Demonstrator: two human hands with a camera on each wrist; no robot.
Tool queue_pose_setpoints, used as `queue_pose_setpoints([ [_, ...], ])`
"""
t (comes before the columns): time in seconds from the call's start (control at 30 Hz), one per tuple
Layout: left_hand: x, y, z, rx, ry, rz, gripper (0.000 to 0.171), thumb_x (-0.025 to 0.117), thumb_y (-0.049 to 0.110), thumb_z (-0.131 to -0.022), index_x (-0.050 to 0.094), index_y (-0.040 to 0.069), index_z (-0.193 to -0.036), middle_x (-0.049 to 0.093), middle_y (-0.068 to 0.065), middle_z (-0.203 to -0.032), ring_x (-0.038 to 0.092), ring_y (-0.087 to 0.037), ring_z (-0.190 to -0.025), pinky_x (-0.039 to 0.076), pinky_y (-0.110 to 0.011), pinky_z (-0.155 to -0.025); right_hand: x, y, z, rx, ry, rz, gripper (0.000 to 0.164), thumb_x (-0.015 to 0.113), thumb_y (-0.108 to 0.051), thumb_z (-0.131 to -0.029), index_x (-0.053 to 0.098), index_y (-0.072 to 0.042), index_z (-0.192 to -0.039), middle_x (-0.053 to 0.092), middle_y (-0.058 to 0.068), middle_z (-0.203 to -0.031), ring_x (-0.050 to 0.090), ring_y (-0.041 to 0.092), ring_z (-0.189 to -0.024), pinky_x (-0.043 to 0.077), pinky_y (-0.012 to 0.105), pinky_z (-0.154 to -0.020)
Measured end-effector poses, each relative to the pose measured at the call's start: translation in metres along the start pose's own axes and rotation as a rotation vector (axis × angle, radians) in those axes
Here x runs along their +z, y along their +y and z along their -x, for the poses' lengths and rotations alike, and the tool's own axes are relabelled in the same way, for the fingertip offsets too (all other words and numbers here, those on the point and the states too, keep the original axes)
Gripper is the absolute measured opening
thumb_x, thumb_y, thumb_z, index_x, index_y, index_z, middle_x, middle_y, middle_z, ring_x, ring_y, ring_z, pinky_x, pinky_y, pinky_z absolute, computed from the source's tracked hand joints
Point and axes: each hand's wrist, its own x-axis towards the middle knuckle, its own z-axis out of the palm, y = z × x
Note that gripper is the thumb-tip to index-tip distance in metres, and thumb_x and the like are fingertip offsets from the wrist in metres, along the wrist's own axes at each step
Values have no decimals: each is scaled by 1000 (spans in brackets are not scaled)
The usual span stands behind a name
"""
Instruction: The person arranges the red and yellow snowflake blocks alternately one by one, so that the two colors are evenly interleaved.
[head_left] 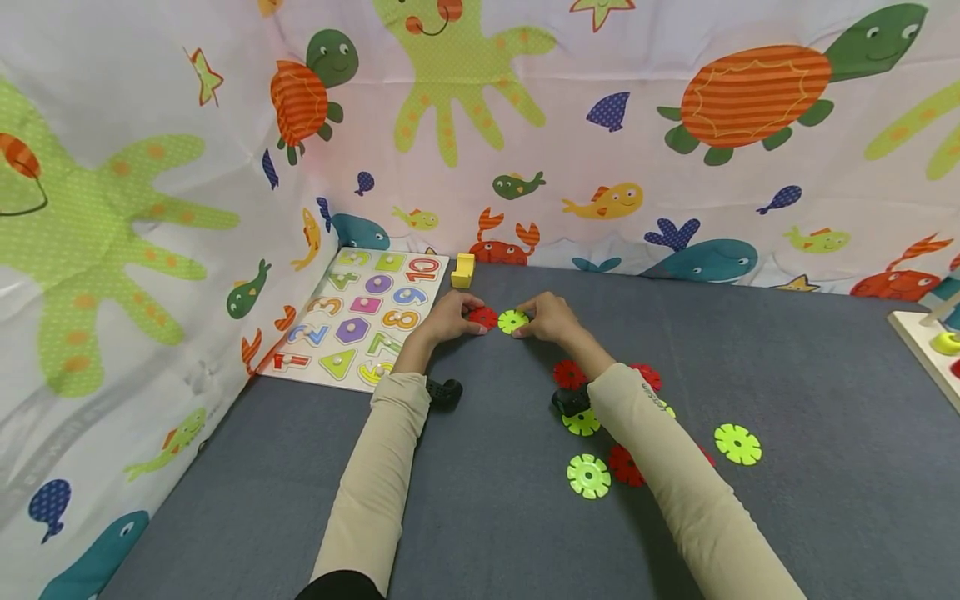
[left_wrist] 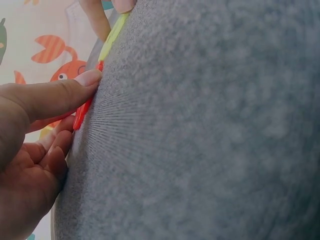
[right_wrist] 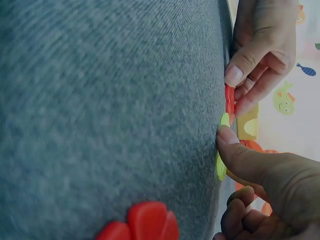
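Observation:
My left hand [head_left: 447, 320] pinches a red notched plastic disc [head_left: 483, 317] between thumb and fingers, close over the grey mat. Facing it, my right hand [head_left: 555, 320] pinches a yellow-green disc [head_left: 512, 321] of the same kind. The two discs are side by side, edge to edge in the head view. In the right wrist view, the right thumb lies on the face of the yellow-green disc [right_wrist: 221, 167], and the red disc [right_wrist: 229, 102] is just beyond it. Both discs appear nearly edge-on in the wrist views.
More red and yellow-green discs [head_left: 588, 476] lie around my right forearm, some partly hidden by it. A number-and-shape puzzle board [head_left: 318, 372] lies left of my left hand. Behind it stands a yellow block [head_left: 462, 271]. A wooden peg toy [head_left: 918, 333] sits at the far right.

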Motion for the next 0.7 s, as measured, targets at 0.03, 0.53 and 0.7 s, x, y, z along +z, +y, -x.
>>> queue_pose_setpoints([
  [0.03, 1, 1, 0, -2, -3, 1, 49, 74, 15, -77, 58, 1, -122, 59, -14, -119, 52, -26, -108, 39, -36, -96, 0, 1, 1, 2, 2, -2, 53, 77, -26, -74, 61, -10, -122, 66, 14, -102, 52, 19, -74, 38, 25, -61],
  [0.53, 11, 13, -1, 61, 57, 43, 58, 75, 20, -77, 53, 1, -128, 53, -13, -128, 48, -24, -120, 35, -37, -104, -30, 15, 16, -74, 11, -37, 53, 73, -19, -78, 56, -9, -127, 36, -2, -49, 38, 12, -47, 31, 25, -49],
  [0.7, 18, 22, -5, 122, 75, 86, 63, 75, 23, -77, 49, 5, -132, 48, -11, -135, 43, -25, -126, 33, -40, -105, -47, 20, 29, -148, -46, -42, 59, 73, -18, -78, 51, -7, -132, 34, -2, -51, 31, 12, -46, 29, 26, -49],
])
